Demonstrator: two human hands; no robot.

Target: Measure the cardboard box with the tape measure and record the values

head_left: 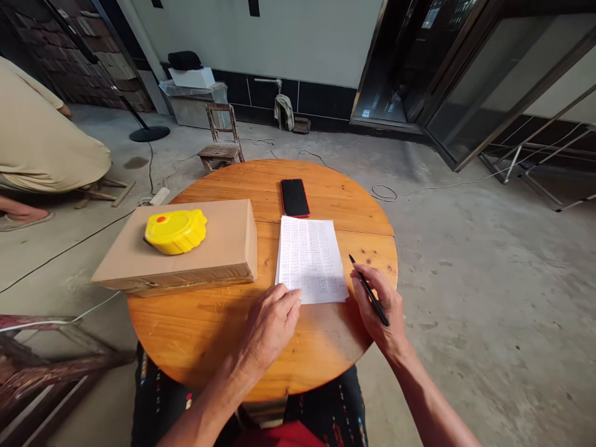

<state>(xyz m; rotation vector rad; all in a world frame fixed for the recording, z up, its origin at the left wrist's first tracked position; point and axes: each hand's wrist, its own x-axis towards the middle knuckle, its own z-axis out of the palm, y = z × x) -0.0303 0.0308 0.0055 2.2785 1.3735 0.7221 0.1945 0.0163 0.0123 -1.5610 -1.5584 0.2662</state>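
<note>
A stack of white paper sheets (311,261) covered in rows of small print lies on a round wooden table (205,329). My left hand (272,320) rests on the lower left corner of the sheets, its fingers loosely bent and lying on the paper, not wrapped round anything. Just right of the sheets, my right hand (384,304) is closed around a black pen (372,297). The pen's tip points up and left, beside the paper's right edge and apart from the print. Beyond the paper lies a black phone (295,197) with a red edge, screen up.
A cardboard box (223,248) stands on the table's left side with a yellow tape dispenser-like case (177,231) on top. A small wooden chair (222,139) is behind the table. Cables (384,192) run over the floor. Another person (46,136) sits at far left.
</note>
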